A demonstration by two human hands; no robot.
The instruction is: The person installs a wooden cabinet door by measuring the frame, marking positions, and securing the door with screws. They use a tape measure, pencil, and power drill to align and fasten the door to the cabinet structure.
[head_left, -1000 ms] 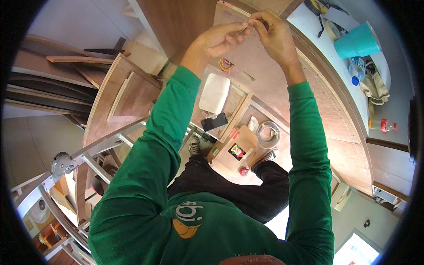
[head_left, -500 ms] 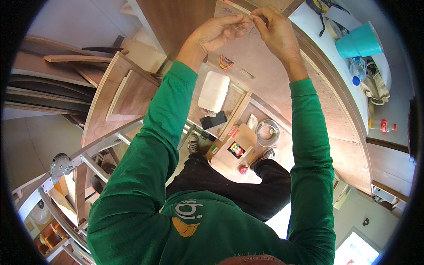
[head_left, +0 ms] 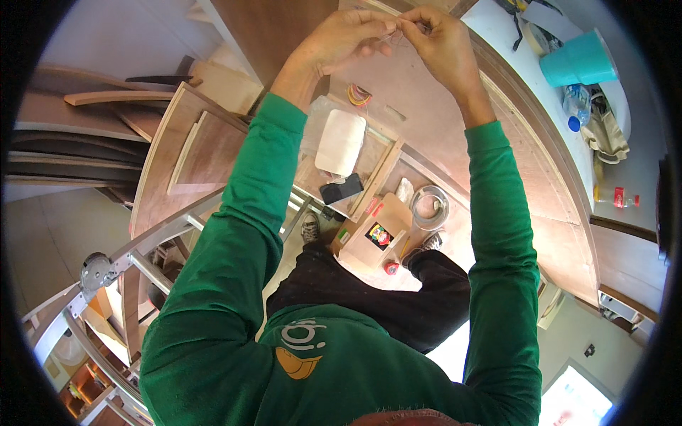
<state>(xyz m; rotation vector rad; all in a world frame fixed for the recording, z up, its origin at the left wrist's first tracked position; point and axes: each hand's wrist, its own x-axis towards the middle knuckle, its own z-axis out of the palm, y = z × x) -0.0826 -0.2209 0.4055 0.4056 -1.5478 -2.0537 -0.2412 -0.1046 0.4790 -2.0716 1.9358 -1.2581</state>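
Observation:
Near the top of the head view, my left hand point(head_left: 339, 44) and my right hand point(head_left: 444, 53) meet fingertip to fingertip, both pinching a thin pale strand point(head_left: 392, 39), like wire or thread, which loops between them. Below them, a small bundle of red and yellow wire point(head_left: 359, 95) lies on the pale plywood panel point(head_left: 440, 131). Lower down are a white rectangular container point(head_left: 339, 142) and a black phone point(head_left: 341, 189), both on a framed plywood section.
Stacked boards point(head_left: 106, 156) and an aluminium ladder point(head_left: 145, 268) are at left. At right, a white shelf holds a turquoise cup point(head_left: 579, 60), bottles point(head_left: 577, 106) and a cloth bag point(head_left: 607, 138). By my feet are a cardboard box point(head_left: 362, 252) and a coiled grey cable point(head_left: 444, 209).
Both hands have shifted slightly upward in the view, my left hand a little more, and its thumb is now closer to my right fingertips. Both still pinch the strand.

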